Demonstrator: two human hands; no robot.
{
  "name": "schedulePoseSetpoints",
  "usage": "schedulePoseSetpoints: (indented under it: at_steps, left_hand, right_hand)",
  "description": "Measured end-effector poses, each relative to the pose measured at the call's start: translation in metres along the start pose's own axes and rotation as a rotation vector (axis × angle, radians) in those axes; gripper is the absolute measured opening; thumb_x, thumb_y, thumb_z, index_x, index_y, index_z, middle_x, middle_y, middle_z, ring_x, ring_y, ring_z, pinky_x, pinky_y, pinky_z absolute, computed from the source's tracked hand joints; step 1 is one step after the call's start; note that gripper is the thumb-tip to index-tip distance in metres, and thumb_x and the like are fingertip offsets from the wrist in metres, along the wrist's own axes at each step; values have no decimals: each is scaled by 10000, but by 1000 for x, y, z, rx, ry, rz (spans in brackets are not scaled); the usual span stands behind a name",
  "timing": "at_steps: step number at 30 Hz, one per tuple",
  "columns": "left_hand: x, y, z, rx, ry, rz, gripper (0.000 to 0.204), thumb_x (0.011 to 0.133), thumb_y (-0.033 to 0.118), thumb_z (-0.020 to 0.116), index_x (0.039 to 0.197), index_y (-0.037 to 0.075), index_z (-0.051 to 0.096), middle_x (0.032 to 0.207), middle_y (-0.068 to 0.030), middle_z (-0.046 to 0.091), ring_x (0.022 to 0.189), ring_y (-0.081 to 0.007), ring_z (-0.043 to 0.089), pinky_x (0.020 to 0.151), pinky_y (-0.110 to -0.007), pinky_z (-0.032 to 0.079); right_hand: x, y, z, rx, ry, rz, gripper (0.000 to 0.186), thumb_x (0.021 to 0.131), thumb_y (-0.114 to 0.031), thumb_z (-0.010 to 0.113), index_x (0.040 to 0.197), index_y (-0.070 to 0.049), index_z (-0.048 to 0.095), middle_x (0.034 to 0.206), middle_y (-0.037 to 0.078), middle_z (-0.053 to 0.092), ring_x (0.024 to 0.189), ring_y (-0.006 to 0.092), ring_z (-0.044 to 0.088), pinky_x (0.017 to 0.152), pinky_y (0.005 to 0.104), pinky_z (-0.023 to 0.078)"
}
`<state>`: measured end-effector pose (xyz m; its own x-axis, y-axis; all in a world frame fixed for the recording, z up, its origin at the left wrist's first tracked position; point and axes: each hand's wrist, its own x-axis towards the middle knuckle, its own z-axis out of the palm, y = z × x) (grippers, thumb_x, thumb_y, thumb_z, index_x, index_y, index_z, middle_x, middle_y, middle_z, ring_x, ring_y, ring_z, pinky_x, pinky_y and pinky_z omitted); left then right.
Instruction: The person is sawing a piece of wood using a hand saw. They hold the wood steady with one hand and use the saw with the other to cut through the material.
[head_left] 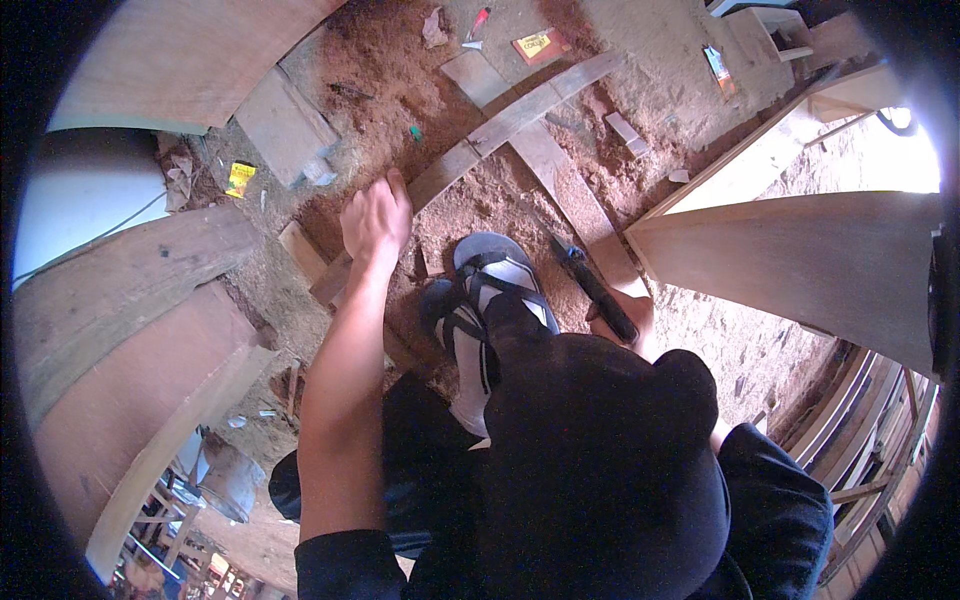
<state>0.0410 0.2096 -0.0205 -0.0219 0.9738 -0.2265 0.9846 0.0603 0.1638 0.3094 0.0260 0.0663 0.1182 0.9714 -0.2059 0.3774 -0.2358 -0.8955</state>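
Note:
A long narrow wooden plank (525, 115) lies slantwise across the sawdust, on top of another board (568, 188). My left hand (378, 218) is closed over the plank's nearer left part, knuckles up. In my right hand (632, 318) is a hand saw (597, 290) with a black handle and a blue detail near its front. Its thin blade points up and left toward the plank, apart from it as far as I can see. Part of my right hand and forearm is hidden behind a dark rounded shape. My sandalled feet (498, 262) are between both hands.
Wood offcuts, including a small block (627, 134) and a flat board (285, 125), lie on the sawdust-covered ground. A yellow packet (241, 179) is at left. Large curved-looking panels (800, 250) stand at right; a thick beam (130, 285) lies at left. Stacked timber (850, 420) is at lower right.

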Motion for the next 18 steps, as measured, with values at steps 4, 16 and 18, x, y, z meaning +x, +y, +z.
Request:
schedulePoseSetpoints:
  at_steps: [4, 16, 18]
  left_hand:
    - [-5, 6, -8, 13, -9, -19, 579, 1004, 416, 292, 887, 22, 699, 867, -261, 679, 840, -420, 670, 821, -498, 513]
    - [0, 0, 3, 24, 42, -21, 606, 990, 456, 314, 873, -2, 693, 828, -270, 673, 846, -426, 665, 838, -495, 509]
    - [-1, 2, 1, 12, 18, -45, 605, 990, 458, 314, 880, -1, 692, 825, -273, 672, 854, -427, 666, 843, -496, 508]
  right_hand:
    - [-3, 11, -1, 28, 17, 3, 116, 774, -112, 579, 831, -31, 639, 671, 64, 582, 599, 148, 539, 576, 317, 426]
    - [21, 35, 23, 197, 53, 61, 127, 722, -109, 549, 748, -10, 625, 605, 26, 538, 549, 106, 482, 530, 289, 372]
    - [20, 35, 24, 211, 76, 114, 127, 716, -120, 556, 740, -14, 621, 601, 17, 534, 548, 104, 476, 524, 286, 361]
